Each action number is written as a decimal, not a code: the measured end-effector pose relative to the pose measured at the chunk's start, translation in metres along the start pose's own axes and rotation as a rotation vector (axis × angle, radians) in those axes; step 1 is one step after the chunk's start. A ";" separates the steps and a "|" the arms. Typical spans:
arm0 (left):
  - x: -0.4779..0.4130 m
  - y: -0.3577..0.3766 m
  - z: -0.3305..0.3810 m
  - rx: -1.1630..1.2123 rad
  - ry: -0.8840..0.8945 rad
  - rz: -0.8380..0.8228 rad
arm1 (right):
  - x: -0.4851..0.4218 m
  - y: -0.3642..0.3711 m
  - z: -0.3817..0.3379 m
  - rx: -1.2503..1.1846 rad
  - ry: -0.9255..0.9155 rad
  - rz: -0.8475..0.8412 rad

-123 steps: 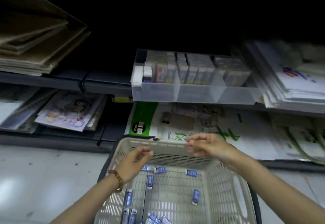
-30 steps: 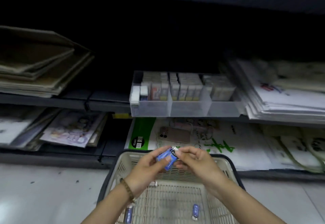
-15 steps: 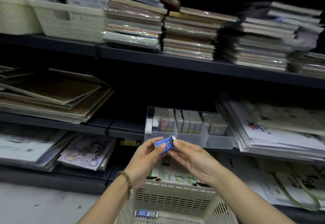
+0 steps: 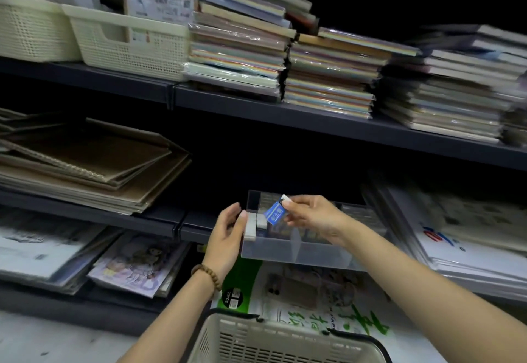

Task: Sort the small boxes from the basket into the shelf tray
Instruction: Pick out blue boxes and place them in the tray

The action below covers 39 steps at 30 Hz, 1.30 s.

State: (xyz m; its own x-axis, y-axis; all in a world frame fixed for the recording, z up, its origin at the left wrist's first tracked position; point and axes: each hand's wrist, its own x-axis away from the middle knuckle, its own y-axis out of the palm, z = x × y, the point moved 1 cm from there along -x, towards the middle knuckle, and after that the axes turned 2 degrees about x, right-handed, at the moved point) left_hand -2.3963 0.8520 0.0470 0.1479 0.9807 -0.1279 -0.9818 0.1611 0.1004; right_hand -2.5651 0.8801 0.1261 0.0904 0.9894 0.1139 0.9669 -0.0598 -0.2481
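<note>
Most of the cream mesh basket (image 4: 285, 327), below both hands, is cut off; print on the small blue white-ended box (image 4: 274, 213) is blurred. The right hand (image 4: 312, 216) pinches it above the clear plastic shelf tray (image 4: 319, 254); the left hand (image 4: 228, 237), fingers straight, touches the tray's wall.

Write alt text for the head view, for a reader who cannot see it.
A person's right hand pinches a small blue box over the left compartment of a clear shelf tray, while the left hand rests against the tray's left end. A cream basket sits below, and stacks of paper fill the shelves around.
</note>
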 end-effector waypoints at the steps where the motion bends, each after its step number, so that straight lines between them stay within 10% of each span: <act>1: 0.000 -0.002 -0.008 -0.028 -0.020 0.004 | -0.005 0.001 0.002 0.047 0.010 -0.008; 22: 0.000 -0.005 -0.040 -0.068 -0.135 -0.154 | -0.024 0.029 0.024 0.680 -0.166 -0.044; 31: 0.001 -0.004 -0.040 -0.056 -0.120 -0.145 | -0.027 0.025 0.033 0.217 0.051 0.070; 39: 0.003 -0.003 -0.044 -0.069 -0.099 -0.106 | -0.032 0.031 0.046 0.430 0.040 0.154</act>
State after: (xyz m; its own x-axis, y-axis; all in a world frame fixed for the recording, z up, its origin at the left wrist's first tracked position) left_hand -2.3980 0.8495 0.0034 0.2590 0.9652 -0.0361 -0.9653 0.2600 0.0234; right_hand -2.5493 0.8525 0.0706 0.2428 0.9668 0.0797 0.7550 -0.1368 -0.6413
